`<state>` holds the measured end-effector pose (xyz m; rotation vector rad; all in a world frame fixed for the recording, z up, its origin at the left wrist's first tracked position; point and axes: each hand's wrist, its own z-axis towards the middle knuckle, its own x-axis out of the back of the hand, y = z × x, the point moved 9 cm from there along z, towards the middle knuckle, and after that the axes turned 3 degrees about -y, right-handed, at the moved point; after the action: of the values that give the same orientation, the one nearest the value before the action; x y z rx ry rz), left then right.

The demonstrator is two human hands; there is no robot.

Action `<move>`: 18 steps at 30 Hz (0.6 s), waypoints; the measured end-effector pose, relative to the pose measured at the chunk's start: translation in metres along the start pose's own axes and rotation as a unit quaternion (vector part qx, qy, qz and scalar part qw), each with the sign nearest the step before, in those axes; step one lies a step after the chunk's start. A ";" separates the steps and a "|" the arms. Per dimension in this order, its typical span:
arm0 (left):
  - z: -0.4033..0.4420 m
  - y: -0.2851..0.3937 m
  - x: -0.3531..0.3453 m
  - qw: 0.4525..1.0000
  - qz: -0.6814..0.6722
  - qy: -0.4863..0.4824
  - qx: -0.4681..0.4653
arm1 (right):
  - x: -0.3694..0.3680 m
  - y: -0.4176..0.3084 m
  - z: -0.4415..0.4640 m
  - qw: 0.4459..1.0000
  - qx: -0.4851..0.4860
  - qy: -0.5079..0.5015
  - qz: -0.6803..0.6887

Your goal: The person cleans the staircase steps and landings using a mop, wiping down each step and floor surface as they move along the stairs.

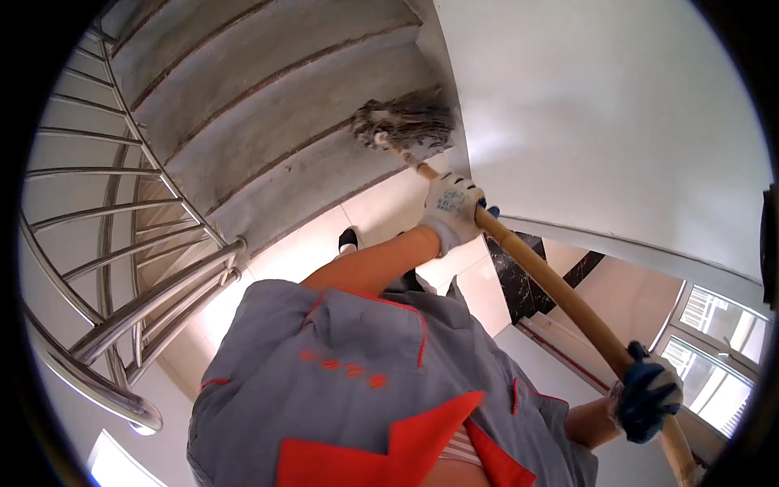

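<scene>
A mop with a long wooden handle (560, 292) runs diagonally across the view. Its grey string mop head (406, 123) lies against the lower steps, close to the white wall. My left hand (454, 207), in a white and blue work glove, is wrapped round the handle a short way from the mop head. Higher up the pole, my right hand (647, 394), in a similar glove with a dark blue palm, grips it near the right edge of the view. The handle's far end passes below that hand toward the bottom edge.
Grey concrete stairs (268, 105) rise ahead. A shiny metal railing (162, 292) curves along the left. To the right stands a white wall (600, 105). Pale floor tiles (389, 199) lie at the foot of the stairs, and a window (714, 357) is at lower right.
</scene>
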<state>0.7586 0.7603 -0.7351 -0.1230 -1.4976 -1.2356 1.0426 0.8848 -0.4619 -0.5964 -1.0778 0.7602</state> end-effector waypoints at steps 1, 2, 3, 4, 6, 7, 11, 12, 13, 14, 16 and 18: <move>-0.008 0.005 0.008 1.000 -0.015 0.008 -0.022 | 0.014 0.008 -0.020 0.999 0.009 0.030 0.016; -0.016 0.008 0.018 0.999 -0.030 0.012 -0.041 | 0.028 0.017 -0.040 0.998 0.018 0.060 0.031; -0.024 0.006 0.025 0.999 -0.027 -0.021 -0.022 | 0.020 0.020 -0.027 0.992 0.000 0.070 0.109; -0.033 0.005 0.034 0.998 -0.024 -0.055 -0.002 | 0.010 0.024 -0.014 0.979 -0.019 0.079 0.186; -0.054 -0.013 0.040 0.995 -0.011 -0.095 0.036 | -0.020 0.040 0.018 0.952 -0.041 0.108 0.282; -0.067 -0.029 0.039 0.993 -0.003 -0.103 0.056 | -0.035 0.048 0.034 0.935 -0.050 0.125 0.329; -0.128 -0.127 0.012 0.948 0.101 -0.220 0.208 | -0.121 0.157 0.018 0.862 -0.204 0.174 0.431; -0.153 -0.166 -0.002 0.935 0.122 -0.237 0.234 | -0.158 0.188 0.010 0.846 -0.332 0.171 0.380; -0.179 -0.206 -0.016 0.921 0.142 -0.254 0.259 | -0.198 0.209 -0.012 0.794 -0.516 0.129 0.295; -0.205 -0.227 -0.016 0.906 0.131 -0.255 0.311 | -0.240 0.217 -0.025 0.728 -0.633 0.069 0.255; -0.257 -0.272 -0.022 0.900 0.098 -0.216 0.367 | -0.304 0.200 0.030 0.821 -0.442 -0.043 0.358; -0.269 -0.279 -0.010 0.917 0.091 -0.137 0.363 | -0.327 0.180 0.065 0.843 -0.283 -0.076 0.450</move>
<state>0.7567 0.4464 -0.9624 0.0647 -2.0515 -0.4657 0.8479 0.7407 -0.7531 -1.6446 -1.1556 1.3192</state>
